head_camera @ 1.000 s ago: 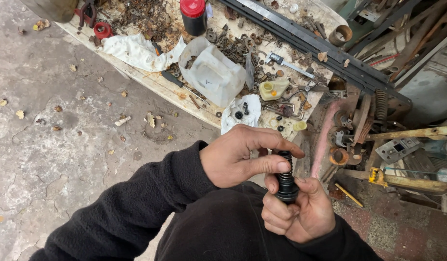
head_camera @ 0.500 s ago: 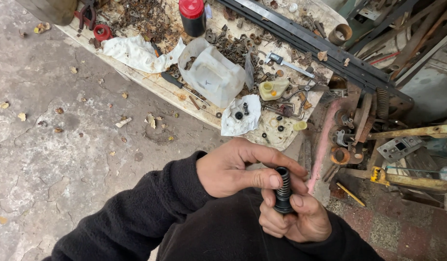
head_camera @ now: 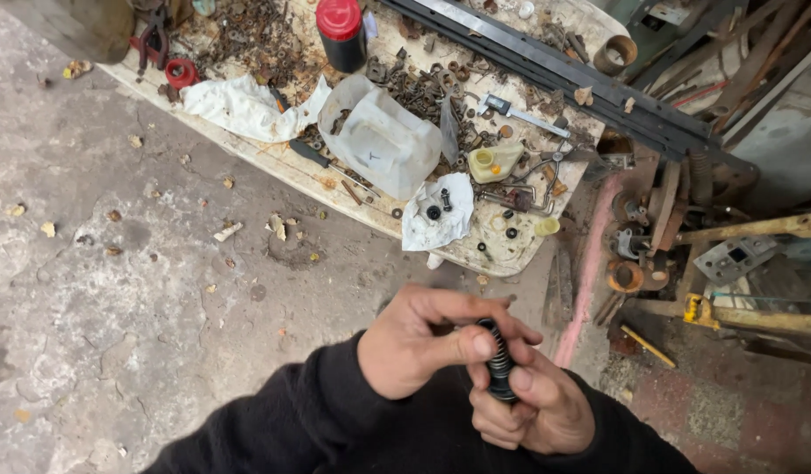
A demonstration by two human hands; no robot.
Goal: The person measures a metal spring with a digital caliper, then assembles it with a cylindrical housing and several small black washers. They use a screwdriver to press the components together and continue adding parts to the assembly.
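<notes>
Both hands have drifted lower, away from the board point(head_camera: 274, 171); left hand point(head_camera: 423, 347) and right hand point(head_camera: 533, 408) still grip the spring point(head_camera: 498, 360)

The scene is lit evenly by soft, diffuse daylight with no glare and only faint shadows, while slight motion blur is seen on the left hand point(head_camera: 423, 351) and mild distortion at the frame edges.
</notes>
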